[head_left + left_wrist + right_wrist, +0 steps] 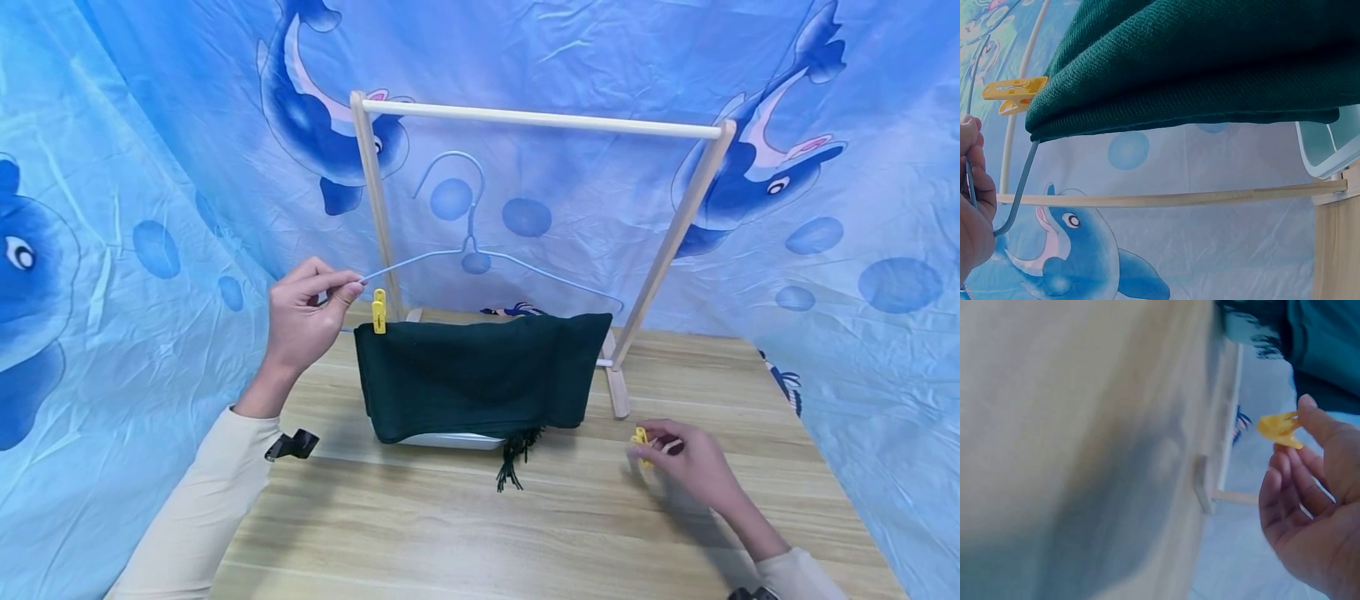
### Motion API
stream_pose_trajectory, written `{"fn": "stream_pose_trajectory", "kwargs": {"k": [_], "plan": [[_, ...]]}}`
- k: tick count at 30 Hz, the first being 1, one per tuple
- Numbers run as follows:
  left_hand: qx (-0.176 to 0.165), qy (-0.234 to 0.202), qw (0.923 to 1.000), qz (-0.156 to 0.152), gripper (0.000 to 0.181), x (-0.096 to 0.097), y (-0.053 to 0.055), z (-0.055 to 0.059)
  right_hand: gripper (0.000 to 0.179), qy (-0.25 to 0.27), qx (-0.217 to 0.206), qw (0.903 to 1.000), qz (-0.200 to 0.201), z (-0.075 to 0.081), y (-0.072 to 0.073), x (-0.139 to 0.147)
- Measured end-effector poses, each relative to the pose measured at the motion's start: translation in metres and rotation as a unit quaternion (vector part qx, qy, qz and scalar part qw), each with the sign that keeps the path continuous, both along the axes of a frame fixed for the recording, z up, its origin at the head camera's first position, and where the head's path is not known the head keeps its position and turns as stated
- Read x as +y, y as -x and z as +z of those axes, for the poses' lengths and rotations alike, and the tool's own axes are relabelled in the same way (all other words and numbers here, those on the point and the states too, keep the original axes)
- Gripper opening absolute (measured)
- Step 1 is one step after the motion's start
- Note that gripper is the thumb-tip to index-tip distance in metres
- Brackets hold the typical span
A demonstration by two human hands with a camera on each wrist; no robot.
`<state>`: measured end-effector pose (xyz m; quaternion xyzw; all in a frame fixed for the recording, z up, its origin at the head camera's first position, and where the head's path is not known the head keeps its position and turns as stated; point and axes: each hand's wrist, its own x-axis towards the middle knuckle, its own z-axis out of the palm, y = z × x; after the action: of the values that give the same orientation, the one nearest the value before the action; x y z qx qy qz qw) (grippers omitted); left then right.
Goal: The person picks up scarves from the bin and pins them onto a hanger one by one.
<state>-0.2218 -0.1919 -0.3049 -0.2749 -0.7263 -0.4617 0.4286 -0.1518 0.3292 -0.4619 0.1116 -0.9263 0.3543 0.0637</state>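
My left hand [306, 310] pinches the left end of a light blue wire hanger [438, 253], holding it up above the table. Over the hanger's lower bar hangs a folded dark green scarf [480, 375] with a dark fringe [512, 458] at its bottom edge. A yellow clothespin [379, 312] clips the scarf to the bar near its left corner, as the left wrist view also shows. To the right of the scarf, my right hand [690, 462] pinches a second yellow clothespin [1280, 428] between thumb and fingers, above the table.
A wooden rack with a white top rail [540, 118] stands behind the scarf. Below the scarf, a pale tray [450, 440] is partly hidden on the wood-grain table [420, 533]. Blue curtains [885, 208] with dolphins surround the table.
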Motion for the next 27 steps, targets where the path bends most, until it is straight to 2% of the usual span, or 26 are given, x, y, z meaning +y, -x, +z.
{"fn": "stream_pose_trajectory", "kwargs": {"k": [5,11,15,21,27], "plan": [[0.001,0.000,1.0000,0.003,0.018,-0.001,-0.001,0.000,0.032,0.031,0.061,0.9976,0.010,0.016,0.005,0.006],[0.001,-0.001,1.0000,0.003,0.019,-0.001,-0.002,-0.001,0.031,0.046,0.083,0.9947,0.041,0.036,0.009,0.008],[0.001,-0.001,1.0000,0.003,0.020,-0.002,-0.002,-0.001,0.032,0.034,0.090,0.9937,0.059,0.052,0.012,0.009],[0.002,0.000,1.0000,0.005,0.020,-0.002,-0.002,-0.001,0.032,0.013,0.129,0.9887,0.075,0.096,0.021,0.008],[0.006,-0.001,1.0000,0.003,0.017,-0.002,-0.002,-0.001,0.032,0.008,0.183,0.9771,0.109,0.142,0.032,-0.003]]}}
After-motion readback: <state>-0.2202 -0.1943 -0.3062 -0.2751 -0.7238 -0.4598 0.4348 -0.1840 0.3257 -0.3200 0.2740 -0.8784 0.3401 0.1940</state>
